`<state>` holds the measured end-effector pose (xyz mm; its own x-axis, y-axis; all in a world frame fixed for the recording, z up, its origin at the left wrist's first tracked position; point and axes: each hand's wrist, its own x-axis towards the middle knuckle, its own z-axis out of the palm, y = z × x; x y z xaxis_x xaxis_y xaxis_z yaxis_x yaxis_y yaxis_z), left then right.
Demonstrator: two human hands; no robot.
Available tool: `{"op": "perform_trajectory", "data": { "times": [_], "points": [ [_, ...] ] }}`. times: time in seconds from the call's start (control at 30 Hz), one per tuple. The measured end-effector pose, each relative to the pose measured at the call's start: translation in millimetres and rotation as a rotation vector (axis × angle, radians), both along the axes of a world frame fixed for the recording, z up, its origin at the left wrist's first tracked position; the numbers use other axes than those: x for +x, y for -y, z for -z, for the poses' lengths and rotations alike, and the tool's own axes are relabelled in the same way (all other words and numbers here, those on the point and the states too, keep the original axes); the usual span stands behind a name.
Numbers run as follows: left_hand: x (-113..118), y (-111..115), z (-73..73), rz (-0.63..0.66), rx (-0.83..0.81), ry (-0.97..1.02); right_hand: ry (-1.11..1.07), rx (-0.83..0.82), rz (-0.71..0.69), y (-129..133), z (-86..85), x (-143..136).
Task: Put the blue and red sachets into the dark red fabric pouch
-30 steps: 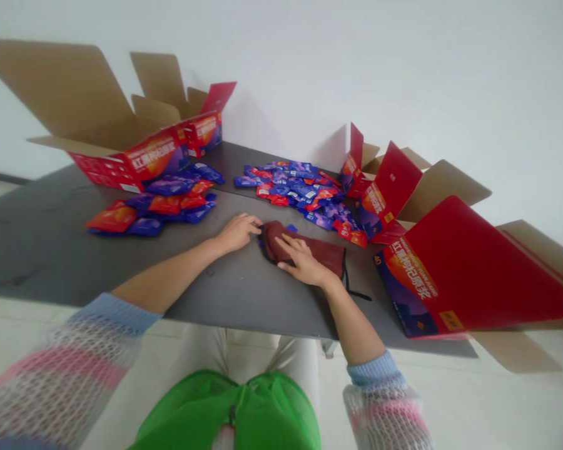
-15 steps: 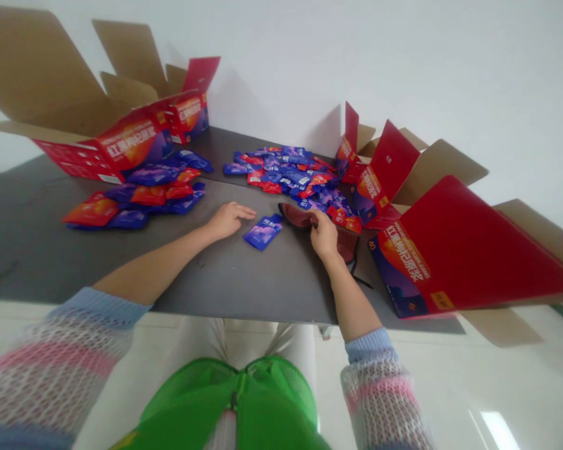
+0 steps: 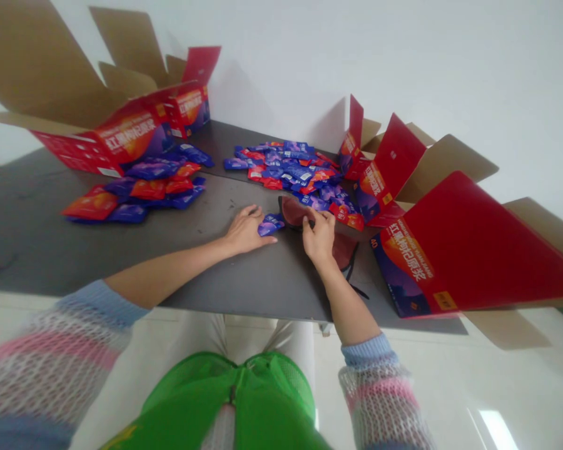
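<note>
My left hand (image 3: 251,230) lies over a purple sachet (image 3: 271,224) on the grey table, its thumb and fingers apart on either side of the sachet. The hand covers the sachet's lower left part. My right hand (image 3: 319,236) is closed, pinching a reddish-brown piece with black edging and a black strap, which looks like an eye mask (image 3: 293,211). Part of the mask is hidden behind that hand and wrist. Just beyond it lies a loose pile of purple and red sachets (image 3: 286,165).
A second pile of sachets (image 3: 145,187) lies on the left of the table (image 3: 192,281). Open red cartons (image 3: 131,140) stand behind it. More open cartons (image 3: 413,262) line the right side, their flaps spread outward. A white wall rises behind the table.
My left hand has moved right, from beside the single sachet to over it. My right hand stays on the eye mask, its fingers slightly shifted.
</note>
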<state>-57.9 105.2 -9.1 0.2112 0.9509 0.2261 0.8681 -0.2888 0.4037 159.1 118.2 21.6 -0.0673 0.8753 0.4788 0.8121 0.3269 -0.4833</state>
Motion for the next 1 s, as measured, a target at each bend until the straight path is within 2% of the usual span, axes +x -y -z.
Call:
{"op": "perform_trajectory", "data": {
  "times": [0.13, 0.27, 0.37, 0.47, 0.6, 0.67, 0.77, 0.87, 0.93, 1.0],
  "points": [
    [-12.7, -11.4, -0.4, 0.097, -0.005, 0.05, 0.148, -0.039, -0.165, 13.0, 4.1, -19.2],
    [-20.8, -17.7, -1.6, 0.321, 0.079, 0.166, 0.248, -0.123, -0.372, 25.7, 5.5, -33.9],
    [-31.1, -24.6, 1.9, 0.343, 0.071, 0.152, 0.297, -0.207, -0.444, 26.7, 6.4, -35.9],
    [-46.6, -31.2, 8.4, 0.362, 0.012, 0.087, 0.308, -0.213, -0.415, 20.9, 4.6, -31.2],
    [-61.9, -34.1, 15.3, 0.407, -0.023, 0.077, 0.333, -0.222, -0.19, 6.7, 1.6, -19.5],
    [-63.1, -32.5, 16.1, 0.353, -0.01, 0.086, 0.325, -0.231, -0.062, -2.8, 1.9, -9.5],
    [-58.1, -26.5, 13.5, 0.162, 0.02, 0.12, 0.229, -0.171, 0.048, -16.4, 2.5, 11.8],
    [-50.5, -20.7, 9.2, 0.008, 0.032, 0.169, 0.168, -0.052, 0.049, -25.0, 2.7, 30.1],
    [-47.0, -19.3, 7.3, 0.004, 0.014, 0.206, 0.186, -0.007, 0.004, -26.2, 4.0, 31.4],
    [-45.5, -19.9, 6.7, 0.04, -0.016, 0.245, 0.215, -0.02, -0.064, -21.9, 6.1, 20.2]
  ]
}}
